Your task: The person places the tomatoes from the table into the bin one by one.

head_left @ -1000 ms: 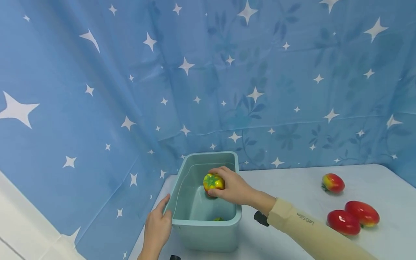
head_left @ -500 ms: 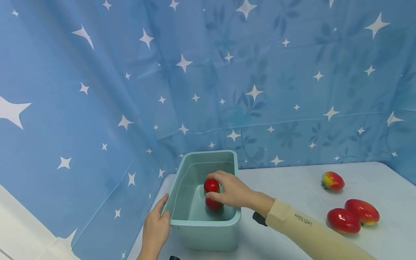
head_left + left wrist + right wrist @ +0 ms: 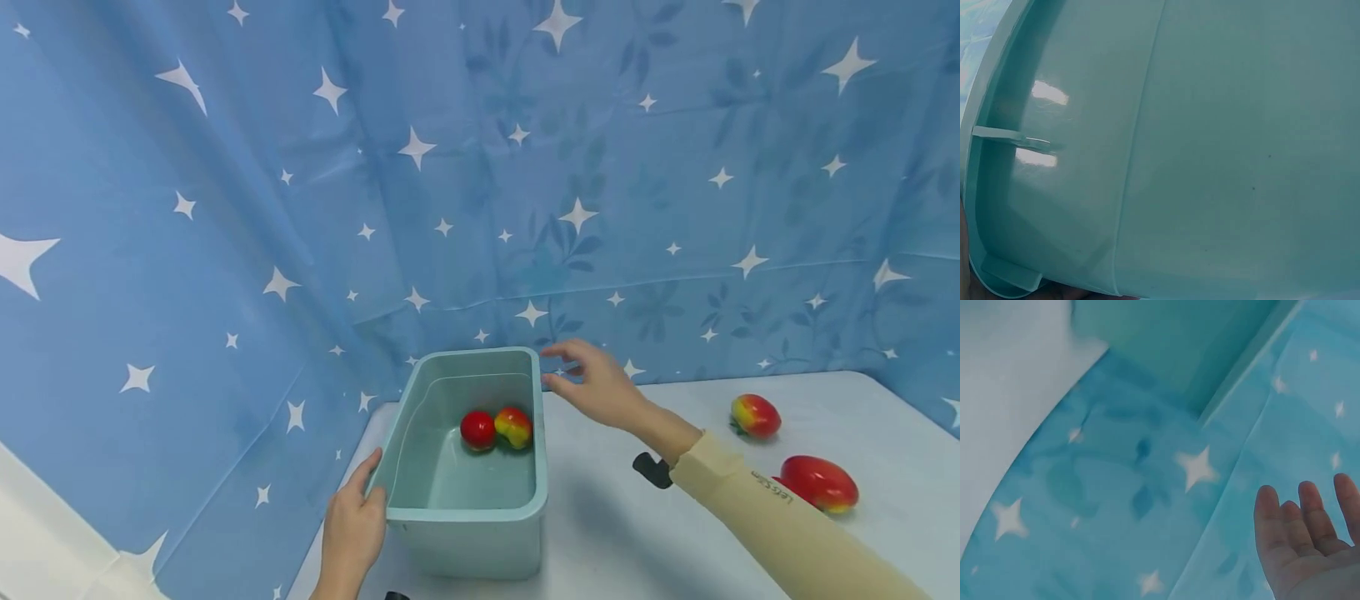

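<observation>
My left hand [image 3: 352, 533] grips the near-left corner of a pale teal plastic bin [image 3: 465, 517]; a sliver of its fingers shows by the rim in the left wrist view. Inside the bin, a red tomato-like fruit [image 3: 477, 430] lies beside a red-and-yellow one [image 3: 514, 427], toward the right wall. Just outside the bin's far-right rim, above the table, my right hand [image 3: 600, 387] holds nothing, its thumb and fingers apart. In the right wrist view the fingers of that hand [image 3: 1310, 544] are loosely extended.
On the right of the white table [image 3: 607, 517] lie a red-and-yellow fruit [image 3: 756, 416] and a larger red one [image 3: 821, 483]. Another red fruit is mostly hidden behind the right sleeve [image 3: 787, 508]. A blue star-patterned curtain [image 3: 480, 183] hangs behind and to the left.
My right hand has let go of a tomato-like fruit inside the bin and moved up and right, out over the rim. The fruits in the bin have shifted. My left hand stays at the corner.
</observation>
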Available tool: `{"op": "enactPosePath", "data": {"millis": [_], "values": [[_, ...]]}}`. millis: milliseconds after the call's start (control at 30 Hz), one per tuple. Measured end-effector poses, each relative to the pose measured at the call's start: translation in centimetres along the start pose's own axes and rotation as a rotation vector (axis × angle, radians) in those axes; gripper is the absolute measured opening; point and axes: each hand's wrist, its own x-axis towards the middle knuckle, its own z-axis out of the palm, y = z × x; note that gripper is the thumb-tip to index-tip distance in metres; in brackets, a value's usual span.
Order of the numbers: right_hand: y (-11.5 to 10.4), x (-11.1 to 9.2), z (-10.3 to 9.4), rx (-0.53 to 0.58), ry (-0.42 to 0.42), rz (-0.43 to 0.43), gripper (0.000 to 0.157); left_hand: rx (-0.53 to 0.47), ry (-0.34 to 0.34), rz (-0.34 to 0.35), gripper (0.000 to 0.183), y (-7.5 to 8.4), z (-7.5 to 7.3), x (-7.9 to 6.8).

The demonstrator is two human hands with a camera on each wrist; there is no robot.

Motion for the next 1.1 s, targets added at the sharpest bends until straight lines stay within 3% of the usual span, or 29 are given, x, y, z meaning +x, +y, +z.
{"op": "enactPosePath", "data": {"millis": [200,333,667,833,1100], "values": [[4.4,-1.1,-4.5,-0.028,0.080,0.102,0.045,0.001,-0.005,-0.005,0.056,-0.1,-0.1,0.0],[7.7,-2.9,-6.7,-0.117,0.097,0.149,0.048,0.013,0.009,0.002,0.055,-0.1,-0.2,0.0],[14.3,-6.7,-10.6,-0.311,0.112,0.270,0.054,0.014,0.023,0.001,0.055,-0.2,-0.4,-0.1],[16.9,-7.7,-12.7,-0.354,0.075,0.371,0.060,0.012,0.023,0.005,0.055,-0.2,-0.4,-0.1],[19.8,-9.3,-14.2,-0.376,0.037,0.501,0.067,0.000,0.000,-0.002,0.055,-0.2,-0.2,0.0]]}}
